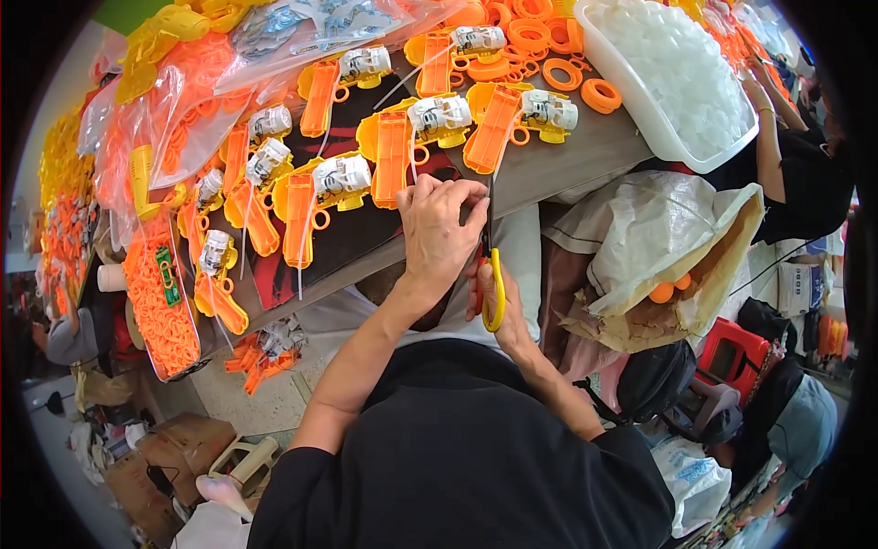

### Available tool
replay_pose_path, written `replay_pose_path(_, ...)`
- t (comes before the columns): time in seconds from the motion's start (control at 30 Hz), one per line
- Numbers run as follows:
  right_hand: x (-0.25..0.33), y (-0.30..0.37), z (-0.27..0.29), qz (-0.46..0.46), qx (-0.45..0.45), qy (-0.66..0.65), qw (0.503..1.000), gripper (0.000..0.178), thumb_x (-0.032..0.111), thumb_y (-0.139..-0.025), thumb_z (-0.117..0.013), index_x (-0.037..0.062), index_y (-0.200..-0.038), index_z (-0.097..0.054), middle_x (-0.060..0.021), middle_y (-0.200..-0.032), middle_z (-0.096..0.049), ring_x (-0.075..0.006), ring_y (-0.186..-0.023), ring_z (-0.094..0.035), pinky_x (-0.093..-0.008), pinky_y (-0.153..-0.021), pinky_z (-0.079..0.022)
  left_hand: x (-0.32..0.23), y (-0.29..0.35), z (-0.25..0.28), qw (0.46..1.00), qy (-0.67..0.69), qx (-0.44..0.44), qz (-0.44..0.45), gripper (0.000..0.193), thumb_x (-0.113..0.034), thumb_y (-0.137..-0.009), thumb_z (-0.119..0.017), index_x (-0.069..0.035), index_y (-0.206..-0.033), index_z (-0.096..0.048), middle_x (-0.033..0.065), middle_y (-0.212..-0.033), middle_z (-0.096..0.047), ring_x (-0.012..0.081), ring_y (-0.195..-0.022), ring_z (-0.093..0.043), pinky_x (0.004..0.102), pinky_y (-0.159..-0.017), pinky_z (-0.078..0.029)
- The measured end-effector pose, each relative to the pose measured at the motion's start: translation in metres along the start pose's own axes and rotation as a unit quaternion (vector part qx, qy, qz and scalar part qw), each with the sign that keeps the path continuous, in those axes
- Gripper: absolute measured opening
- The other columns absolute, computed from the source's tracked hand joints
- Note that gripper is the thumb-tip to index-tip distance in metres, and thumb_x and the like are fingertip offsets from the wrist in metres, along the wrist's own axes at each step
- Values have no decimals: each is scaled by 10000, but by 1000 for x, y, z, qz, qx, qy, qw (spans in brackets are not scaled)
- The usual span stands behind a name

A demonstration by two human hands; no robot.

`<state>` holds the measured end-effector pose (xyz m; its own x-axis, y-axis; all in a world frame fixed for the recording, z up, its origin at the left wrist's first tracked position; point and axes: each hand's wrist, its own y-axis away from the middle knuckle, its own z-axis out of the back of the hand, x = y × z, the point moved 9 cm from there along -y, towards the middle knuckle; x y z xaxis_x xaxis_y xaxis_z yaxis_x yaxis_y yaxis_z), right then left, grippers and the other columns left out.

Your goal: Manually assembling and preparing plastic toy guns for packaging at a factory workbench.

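Half over the bench's near edge, gripping yellow-handled scissors in right fingers, bunching left fingers beside the blades, cannot tell whether around anything, near orange-and-yellow toy guns along that edge

Toy guns sit on the counter, in front of the left hand and off to its left. Behind them, on the left, are plastic bags. Big rings lie between the toys and the tub on the right. Small pieces fill the tub. A pile of little loops is at the left end. The scissors are in the right hand. Right of that hand is a sack, with balls in its mouth.
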<state>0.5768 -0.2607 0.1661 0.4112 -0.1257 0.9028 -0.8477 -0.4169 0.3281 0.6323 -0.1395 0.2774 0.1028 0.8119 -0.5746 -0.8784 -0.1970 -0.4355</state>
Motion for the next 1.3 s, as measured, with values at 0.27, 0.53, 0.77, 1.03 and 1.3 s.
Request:
replay_pose_path(0.27, -3, 1, 0, -11, 19, -16, 1000, 593, 592, -1013, -499, 4, -1017, -574, -9, -676, -488, -104, -499, -505, -248, -445, -433, 1, 3, 2, 1000, -11, -3, -1, 156, -171, -816, -768, -142, -964, -731, -53, -810, -698, 182, -866, -540, 374, -861, -345)
replay_pose_path(0.53, 5, 10, -14, -17, 71, 119, 990, 607, 578, -1034, -455, -18, -1020, -571, -35, -680, -501, -105, -544, -511, -247, -481, -434, 31, 35, 75, 992, 21, -107, 68, 153, -99, -871, -741, -132, -1013, -697, -10, -891, -677, 200, -858, -573, 363, -813, -385)
replay_pose_path(0.77, 2, 2, -37, -76, 146, 128, 978, 606, 559, -1033, -479, -33, -993, -602, -20, -695, -486, -91, -574, -502, -273, -519, -521, 54, 50, 74, 992, -36, -75, 100, 137, -127, -872, -738, -116, -993, -674, -31, -820, -683, 190, -808, -579, 366, -773, -376)
replay_pose_path(1.03, -14, 17, -57, -88, 131, 101, 982, 630, 604, -999, -515, -18, -938, -594, -23, -701, -496, -95, -528, -524, -262, -470, -499, 62, 53, 70, 992, -22, -29, 118, 121, -165, -866, -745, -114, -966, -701, -11, -840, -714, 203, -815, -591, 384, -779, -371)
replay_pose_path(1.3, -16, 15, -64, -88, 112, 57, 988, 652, 629, -1002, -482, -14, -967, -583, -39, -680, -507, -109, -497, -516, -262, -450, -477, 60, 53, 68, 994, -37, -40, 100, 109, -139, -818, -754, -130, -883, -667, -24, -804, -666, 215, -821, -574, 398, -776, -369)
